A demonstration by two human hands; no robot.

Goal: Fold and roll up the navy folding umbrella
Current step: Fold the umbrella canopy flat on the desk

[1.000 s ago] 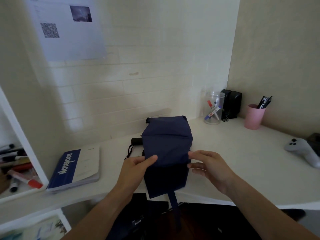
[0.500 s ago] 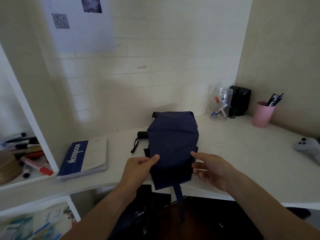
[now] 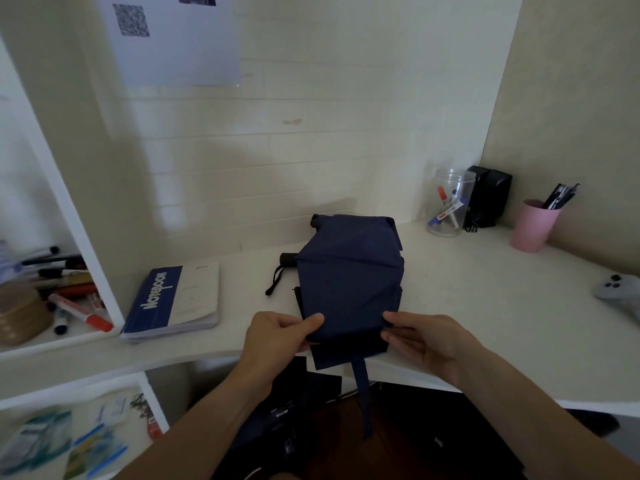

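**Desk layout at the recorded moment**

The umbrella (image 3: pixel 349 278) was laid centrally on the desk (image 3: pixel 485 323), its near edge overhanging the front. The left hand (image 3: pixel 277 337) and right hand (image 3: pixel 429 341) were placed at its near corners. A notebook (image 3: pixel 173 303) was found to its left. Behind and right were stood a jar (image 3: pixel 448 202), a speaker (image 3: pixel 490 197) and a cup (image 3: pixel 533 225). A controller (image 3: pixel 620 292) was noted far right.

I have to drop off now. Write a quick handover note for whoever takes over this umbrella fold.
Left hand: pinching the near left edge of the navy umbrella.
Right hand: pinching the near right edge.
Umbrella lies on the white desk, canopy flattened; black handle sticks out left, strap hangs over the desk's front edge.
Done: canopy collapsed and partly pleated.
Left: finish the folds, roll it up, wrap the strap.
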